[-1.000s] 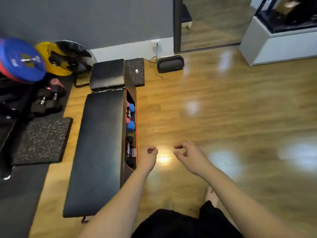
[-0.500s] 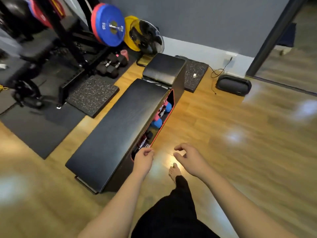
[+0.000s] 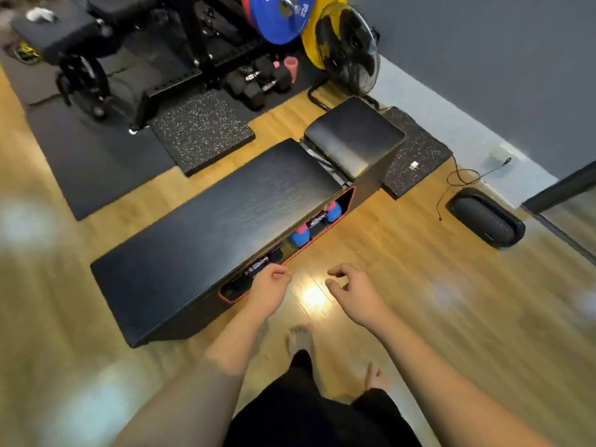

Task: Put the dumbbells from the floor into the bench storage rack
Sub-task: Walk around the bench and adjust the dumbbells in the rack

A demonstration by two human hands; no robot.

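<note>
A black padded bench [image 3: 209, 227] lies on the wooden floor, with a red-edged storage rack opening [image 3: 300, 250] in its near side. Inside the rack I see blue and pink dumbbells [image 3: 301, 236] and, further left, a black dumbbell with a chrome handle [image 3: 258, 264]. My left hand [image 3: 269, 290] hangs in a loose fist just in front of the rack's left end, holding nothing. My right hand [image 3: 353, 290] is beside it over the floor, fingers curled and apart, empty. Black hex dumbbells [image 3: 258, 80] lie on the mat at the back.
A squat rack with blue and yellow weight plates [image 3: 280, 17] and a black fan [image 3: 348, 46] stand at the back. Speckled rubber pads [image 3: 201, 129] lie left and right of the bench head. A black speaker [image 3: 485, 217] with a cable sits by the wall. My bare feet [image 3: 300, 338] are below.
The view has swung left and tilted, so the bench now runs diagonally and more of the gym gear shows. Both hands have kept their pose, empty, in front of the rack.
</note>
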